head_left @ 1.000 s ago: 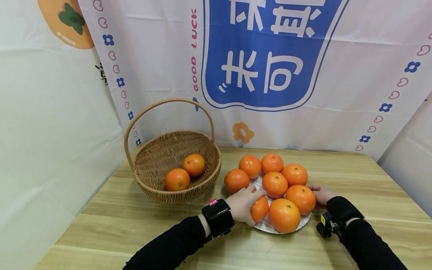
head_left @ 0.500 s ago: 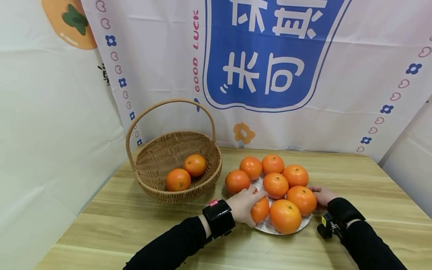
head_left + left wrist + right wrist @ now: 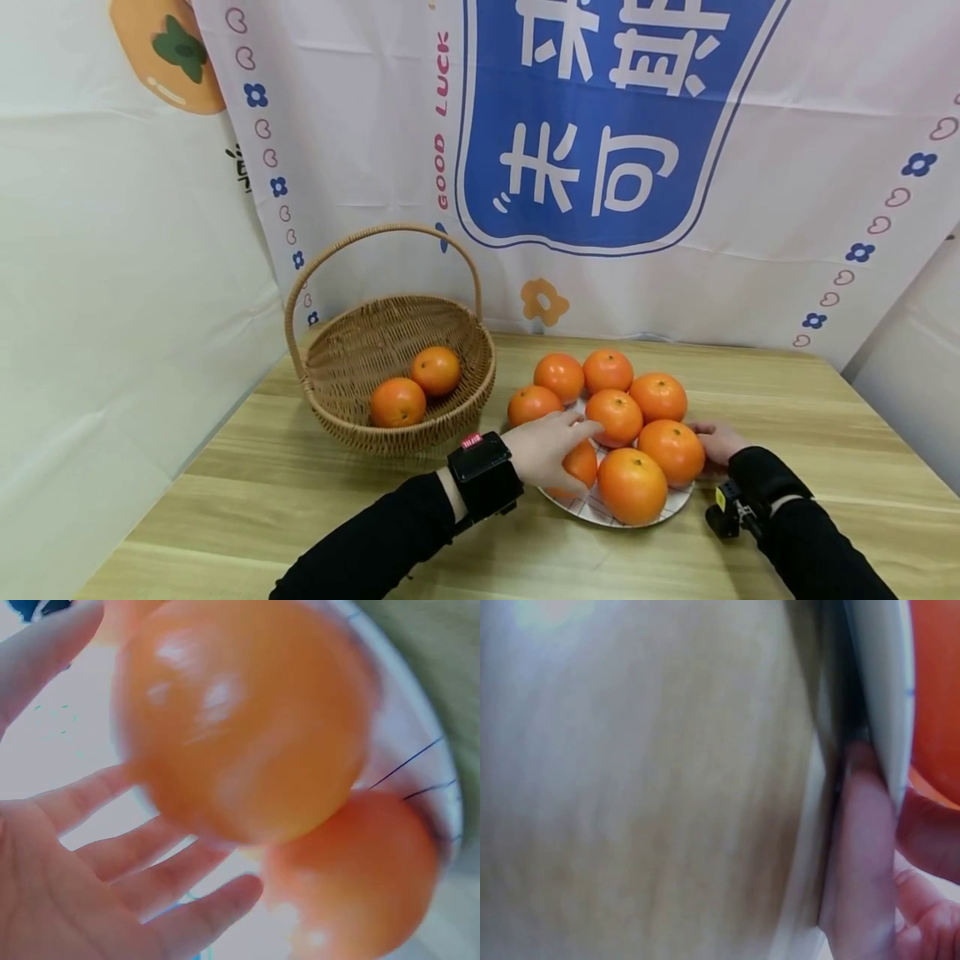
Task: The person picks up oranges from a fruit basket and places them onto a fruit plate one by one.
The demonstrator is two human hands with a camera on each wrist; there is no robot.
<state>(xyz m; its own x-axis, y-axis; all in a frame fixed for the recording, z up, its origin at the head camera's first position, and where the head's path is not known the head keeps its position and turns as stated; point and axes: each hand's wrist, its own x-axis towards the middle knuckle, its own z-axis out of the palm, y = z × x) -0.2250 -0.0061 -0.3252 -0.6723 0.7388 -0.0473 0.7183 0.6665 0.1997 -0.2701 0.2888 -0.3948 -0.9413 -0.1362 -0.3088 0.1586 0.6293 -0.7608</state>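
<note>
My left hand (image 3: pixel 543 454) is over the front-left orange (image 3: pixel 582 461) on a round white plate (image 3: pixel 588 510) with thin grid lines. In the left wrist view its fingers spread behind a large orange (image 3: pixel 247 720), and the thumb (image 3: pixel 45 660) stands apart from it. At the plate's right side, my right hand (image 3: pixel 718 442) pinches the rim: the right wrist view shows one finger (image 3: pixel 862 847) under the plate edge (image 3: pixel 889 690) and others above. Several more oranges (image 3: pixel 632 487) crowd the plate.
A wicker basket (image 3: pixel 330 414) with a tall handle stands left of the plate, two oranges (image 3: pixel 397 402) inside. Behind the wooden table (image 3: pixel 247 517) hangs a printed white cloth (image 3: pixel 360 158). Black cameras and straps sit on both wrists.
The left hand's fingers have spread and lifted slightly off the front-left orange, which it gripped before. The right hand stays at the plate's rim. The head view has shifted slightly.
</note>
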